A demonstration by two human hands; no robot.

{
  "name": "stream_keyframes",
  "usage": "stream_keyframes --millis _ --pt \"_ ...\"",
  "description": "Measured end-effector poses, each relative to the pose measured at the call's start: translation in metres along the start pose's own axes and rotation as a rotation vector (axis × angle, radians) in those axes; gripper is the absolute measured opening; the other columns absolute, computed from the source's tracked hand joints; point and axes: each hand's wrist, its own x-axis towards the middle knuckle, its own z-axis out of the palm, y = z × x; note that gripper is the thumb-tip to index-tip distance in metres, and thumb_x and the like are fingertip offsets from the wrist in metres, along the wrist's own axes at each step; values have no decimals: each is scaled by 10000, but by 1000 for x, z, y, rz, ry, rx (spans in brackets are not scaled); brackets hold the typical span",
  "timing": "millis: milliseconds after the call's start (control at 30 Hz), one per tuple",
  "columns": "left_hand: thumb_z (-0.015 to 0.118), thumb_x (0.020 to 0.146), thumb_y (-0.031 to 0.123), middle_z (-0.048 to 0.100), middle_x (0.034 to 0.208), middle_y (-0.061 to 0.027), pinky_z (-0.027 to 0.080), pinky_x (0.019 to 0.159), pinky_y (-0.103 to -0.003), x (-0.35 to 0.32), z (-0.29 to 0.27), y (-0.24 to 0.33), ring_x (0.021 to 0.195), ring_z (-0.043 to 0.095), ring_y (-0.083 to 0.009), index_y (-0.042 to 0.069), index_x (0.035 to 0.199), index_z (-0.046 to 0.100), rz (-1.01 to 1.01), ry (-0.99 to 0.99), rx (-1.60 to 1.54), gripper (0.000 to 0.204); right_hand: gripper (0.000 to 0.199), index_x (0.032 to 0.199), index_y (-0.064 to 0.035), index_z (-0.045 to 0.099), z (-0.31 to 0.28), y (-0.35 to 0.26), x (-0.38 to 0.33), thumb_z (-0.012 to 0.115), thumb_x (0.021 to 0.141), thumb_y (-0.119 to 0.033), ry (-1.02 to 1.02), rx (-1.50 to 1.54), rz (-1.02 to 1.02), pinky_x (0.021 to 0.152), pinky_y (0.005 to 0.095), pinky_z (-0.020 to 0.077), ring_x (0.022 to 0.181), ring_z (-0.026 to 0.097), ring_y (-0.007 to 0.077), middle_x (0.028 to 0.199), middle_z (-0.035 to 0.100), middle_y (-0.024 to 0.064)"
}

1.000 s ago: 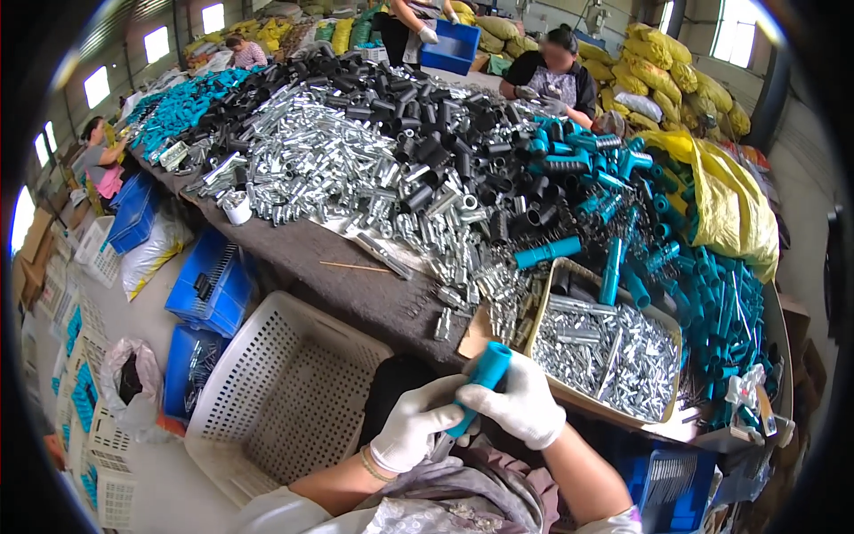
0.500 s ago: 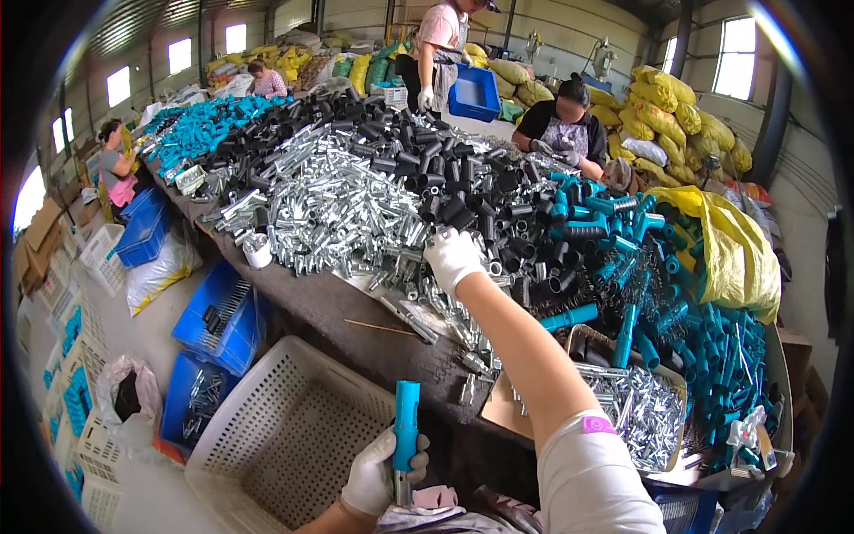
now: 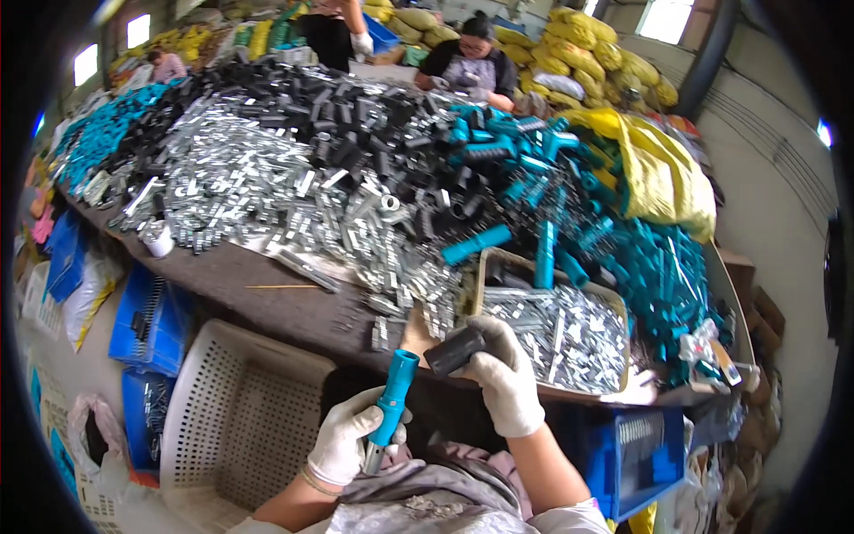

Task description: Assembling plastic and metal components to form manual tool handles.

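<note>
My left hand (image 3: 342, 440), in a white glove, grips a teal plastic tube (image 3: 395, 396) with a metal shaft (image 3: 374, 458) sticking out of its lower end. The tube stands nearly upright, its open end up. Between the gloved fingers of my right hand (image 3: 510, 381) is a short black sleeve (image 3: 455, 350). The sleeve lies tilted just right of the tube's upper end, apart from it. Both hands are over my lap, before the table's near edge.
A heap of silver metal parts (image 3: 240, 169) and black sleeves (image 3: 338, 116) covers the table. Teal parts (image 3: 658, 267) lie right, beside a tray of small metal pieces (image 3: 569, 334). A white perforated crate (image 3: 240, 418) stands left, a blue crate (image 3: 614, 454) right. A person (image 3: 471, 67) sits across the table.
My right hand has come back from the heap to beside the teal tube, now with a black sleeve in it. My left hand still holds the tube. The view has shifted right and down.
</note>
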Motion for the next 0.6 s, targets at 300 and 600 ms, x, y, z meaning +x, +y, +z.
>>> stream_keyframes --millis 300,600 --pt "652 921 234 650 1040 -153 536 707 -277 3 47 -18 822 647 -172 -105 1303 519 -244 -147 324 528 410 1043 14 605 -57 -8 -54 509 644 23 120 55 -125 1030 360 418 1120 579 245 1213 611 156" --pt "679 910 351 655 1043 -153 544 710 -266 0 67 -41 837 644 -160 -112 1309 498 -307 -107 426 638 411 1170 -49 567 -71 12 -73 609 763 -11 87 501 -161 1004 523 479 1115 599 357 1248 564 181"
